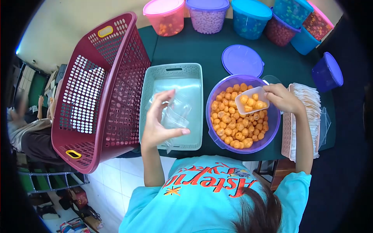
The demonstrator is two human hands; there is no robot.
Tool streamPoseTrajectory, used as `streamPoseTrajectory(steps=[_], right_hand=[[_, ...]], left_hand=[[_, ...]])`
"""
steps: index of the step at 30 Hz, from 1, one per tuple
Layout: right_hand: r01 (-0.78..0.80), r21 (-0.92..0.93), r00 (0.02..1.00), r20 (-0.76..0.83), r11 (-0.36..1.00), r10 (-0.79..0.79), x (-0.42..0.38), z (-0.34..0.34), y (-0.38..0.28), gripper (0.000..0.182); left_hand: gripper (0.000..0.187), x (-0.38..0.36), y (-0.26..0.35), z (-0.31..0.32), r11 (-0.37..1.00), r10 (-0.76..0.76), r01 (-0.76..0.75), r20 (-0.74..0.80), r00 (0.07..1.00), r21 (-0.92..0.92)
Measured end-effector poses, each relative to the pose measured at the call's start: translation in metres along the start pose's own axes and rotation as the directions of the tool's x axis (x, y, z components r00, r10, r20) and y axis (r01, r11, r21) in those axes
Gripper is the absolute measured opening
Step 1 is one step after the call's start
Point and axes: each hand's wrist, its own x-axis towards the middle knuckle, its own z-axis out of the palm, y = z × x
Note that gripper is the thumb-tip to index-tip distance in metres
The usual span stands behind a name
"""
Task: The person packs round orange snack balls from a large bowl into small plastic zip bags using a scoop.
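My left hand is curved in a C shape around a clear plastic bag, thumb and fingers spread with the bag between them. Beneath it lies a pale green basket. My right hand grips a white translucent scoop that carries several round orange snack balls. Under the scoop stands a purple tub filled with more orange snack balls. Its rim surrounds the balls.
A purple lid lies behind the tub. At left stands a tall maroon laundry basket; at right, a pink basket of stacked packets. Lidded tubs, including a pink one and a teal one, line the back. A person sits far left.
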Motion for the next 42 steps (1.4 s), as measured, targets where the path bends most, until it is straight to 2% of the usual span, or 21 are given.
streamPoseTrajectory(steps=[2,3,6,11,13,14,16,18,19,23,25,26,28,29,31,32,34,35,36,38,42], right_hand=[[-0.040,0.027,0.998,-0.039,0.999,0.041,-0.001,0.000,-0.002,0.022],[-0.089,0.029,0.996,0.003,0.996,0.089,-0.001,-0.003,-0.007,0.022],[-0.095,0.023,0.995,0.022,0.995,0.095,0.001,-0.003,0.000,0.024],[-0.071,0.032,0.997,0.029,0.997,0.070,0.003,-0.004,-0.002,0.023],[-0.057,0.056,0.998,0.019,0.997,0.056,0.003,-0.006,-0.006,0.023],[-0.016,0.051,1.000,-0.005,0.999,0.017,0.003,-0.009,-0.011,0.022],[0.023,0.044,0.999,-0.030,0.999,-0.022,0.004,-0.017,-0.022,0.022],[0.055,-0.043,0.998,-0.013,0.998,-0.056,0.006,-0.029,-0.037,0.023],[-0.001,-0.108,0.999,0.037,0.994,0.005,0.006,-0.036,-0.051,0.025],[0.068,-0.208,0.997,-0.008,0.976,-0.071,0.006,-0.039,-0.092,0.024],[0.146,-0.511,0.988,0.028,0.847,-0.154,0.004,-0.037,-0.113,0.023],[0.143,-0.514,0.988,0.025,0.846,-0.152,0.001,-0.034,-0.124,0.023],[0.120,-0.709,0.991,0.041,0.694,-0.129,-0.006,-0.022,-0.146,0.021],[0.122,-0.711,0.990,0.041,0.692,-0.133,-0.009,-0.014,-0.154,0.021],[0.089,-0.858,0.990,0.021,0.505,-0.138,-0.012,0.000,-0.167,0.018],[0.092,-0.859,0.989,0.022,0.503,-0.143,-0.014,0.004,-0.172,0.018],[0.115,-0.930,0.993,0.096,0.350,-0.071,-0.019,0.006,-0.184,0.016],[0.114,-0.931,0.993,0.120,0.347,-0.005,-0.020,0.006,-0.190,0.016],[0.117,-0.931,0.993,0.121,0.345,-0.010,-0.022,0.007,-0.190,0.016],[0.060,-0.913,0.998,0.041,0.404,-0.057,-0.026,0.010,-0.190,0.015],[0.069,-0.914,0.990,0.013,0.401,-0.141,-0.038,0.003,-0.182,0.016]], left_hand=[[0.087,0.000,0.005,-0.008,1.000,-0.014,0.015,-0.034,0.999,0.005],[0.088,-0.001,0.005,-0.011,1.000,-0.021,0.021,-0.050,0.999,0.007],[0.089,-0.002,0.010,-0.014,0.995,-0.061,0.054,-0.095,0.994,-0.078],[0.087,-0.004,0.012,-0.012,0.998,-0.003,-0.004,-0.094,0.996,-0.070],[0.086,-0.007,0.009,-0.005,0.996,0.082,-0.080,-0.028,0.996,0.047],[0.086,-0.008,0.010,0.002,0.996,0.083,-0.082,-0.028,0.996,0.045],[0.085,-0.009,0.015,0.019,0.978,0.130,-0.141,0.075,0.989,0.153],[0.085,-0.010,0.014,0.034,0.977,0.132,-0.144,0.086,0.987,0.154],[0.085,-0.010,0.014,0.040,0.977,0.120,-0.135,0.094,0.988,0.165],[0.086,-0.009,0.020,0.056,0.968,0.136,-0.155,0.110,0.985,0.198],[0.086,-0.009,0.024,0.063,0.966,0.147,-0.167,0.114,0.983,0.197],[0.088,-0.009,0.026,0.066,0.973,0.141,-0.153,0.078,0.987,0.175],[0.089,-0.010,0.029,0.070,0.978,0.136,-0.141,0.039,0.990,0.155],[0.088,-0.011,0.029,0.071,0.979,0.127,-0.130,0.029,0.991,0.154],[0.088,-0.013,0.030,0.072,0.980,0.121,-0.121,0.014,0.993,0.157],[0.087,-0.015,0.030,0.072,0.975,0.121,-0.126,0.042,0.992,0.181],[0.086,-0.019,0.030,0.072,0.969,0.122,-0.133,0.067,0.990,0.209],[0.087,-0.021,0.030,0.072,0.968,0.123,-0.134,0.064,0.990,0.212],[0.087,-0.024,0.031,0.073,0.967,0.124,-0.134,0.059,0.990,0.216],[0.088,-0.028,0.032,0.075,0.973,0.128,-0.134,0.045,0.991,0.189],[0.091,-0.040,0.031,0.079,0.980,0.165,-0.164,-0.002,0.986,0.110]])
